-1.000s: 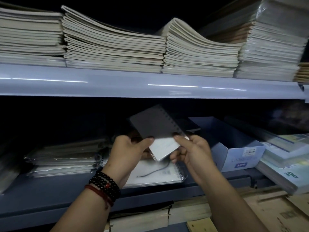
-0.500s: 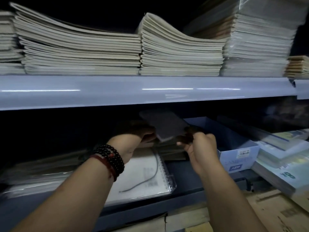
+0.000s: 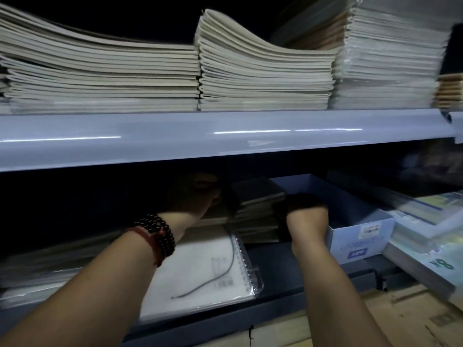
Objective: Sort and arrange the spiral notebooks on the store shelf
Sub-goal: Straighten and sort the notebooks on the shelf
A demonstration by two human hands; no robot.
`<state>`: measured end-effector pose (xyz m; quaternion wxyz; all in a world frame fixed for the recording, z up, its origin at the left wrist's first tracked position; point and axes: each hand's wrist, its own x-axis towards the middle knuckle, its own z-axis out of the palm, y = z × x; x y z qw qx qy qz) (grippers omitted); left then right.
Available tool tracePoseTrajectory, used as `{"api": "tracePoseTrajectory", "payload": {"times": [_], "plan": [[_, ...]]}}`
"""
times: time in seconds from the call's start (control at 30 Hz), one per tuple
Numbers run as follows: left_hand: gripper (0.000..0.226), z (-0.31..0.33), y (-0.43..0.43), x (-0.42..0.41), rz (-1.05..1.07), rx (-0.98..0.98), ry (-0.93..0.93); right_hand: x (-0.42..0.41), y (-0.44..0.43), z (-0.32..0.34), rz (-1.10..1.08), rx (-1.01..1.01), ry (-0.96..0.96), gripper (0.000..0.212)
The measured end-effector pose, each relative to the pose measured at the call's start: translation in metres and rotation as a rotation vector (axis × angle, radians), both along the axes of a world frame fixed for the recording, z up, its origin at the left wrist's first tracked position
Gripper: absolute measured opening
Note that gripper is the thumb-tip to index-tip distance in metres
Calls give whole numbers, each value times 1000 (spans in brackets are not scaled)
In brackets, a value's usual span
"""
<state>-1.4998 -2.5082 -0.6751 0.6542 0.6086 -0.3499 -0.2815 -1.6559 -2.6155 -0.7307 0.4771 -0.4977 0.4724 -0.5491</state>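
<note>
Upper shelf [image 3: 175, 139]: a pale grey-blue board running across the whole view, its front lip catching streaks of light.
Paper stacks: three sit side by side on the upper shelf. There is a wide pale stack [image 3: 100, 78] at the left and a sagging pale stack [image 3: 263, 76] in the middle. A taller plastic-wrapped stack [image 3: 388, 63] stands at the right.
Lower shelf [image 3: 283, 276]: dark blue-grey and deep in shadow under the upper shelf.
White notebook [image 3: 200, 276]: a large spiral notebook in clear wrap, lying flat at the front of the lower shelf under the left forearm. Its wire binding is along the right edge.
Cardboard [image 3: 406, 319]: brown sheets below the lower shelf, at the lower right.
Books [image 3: 431, 259]: a blurred pile at the far right, beside the box.
Box [image 3: 360, 236]: an open blue-and-white carton just right of the right wrist.
Dark notebooks [image 3: 255, 221]: a pile of small spiral notebooks set back on the lower shelf, between the white notebook and the box.
Top notebook [image 3: 255, 190]: a dark cover lying on that pile, slightly askew.
Left hand [image 3: 195, 196]: reaches in at the pile's left side. It is too shadowed to tell whether it grips anything.
Right hand [image 3: 303, 209]: knuckles up, fingers curled against the pile's right edge. I cannot tell whether it has a hold.
Hands: apart, one on each side of the pile.
Bracelets [image 3: 156, 236]: black beads and a red cord on the left wrist.
</note>
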Motion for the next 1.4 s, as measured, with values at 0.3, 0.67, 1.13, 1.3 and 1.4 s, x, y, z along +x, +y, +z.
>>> {"api": "tracePoseTrajectory", "payload": {"times": [0.3,0.67,1.13,1.3,1.4], "plan": [[59,-32,136,32,134,-87,-737,10,60,-6,341,20,184,21],[75,-86,143,58,44,126,-1243,11,90,-3,604,-9,445,41],[34,-77,129,33,311,80,-832,-64,78,18,807,333,123,7],[14,-63,133,0,268,85,-444,-85,76,23,736,340,-15,3],[35,-51,140,-27,-154,174,176,-88,84,26,744,297,-34,8]]}}
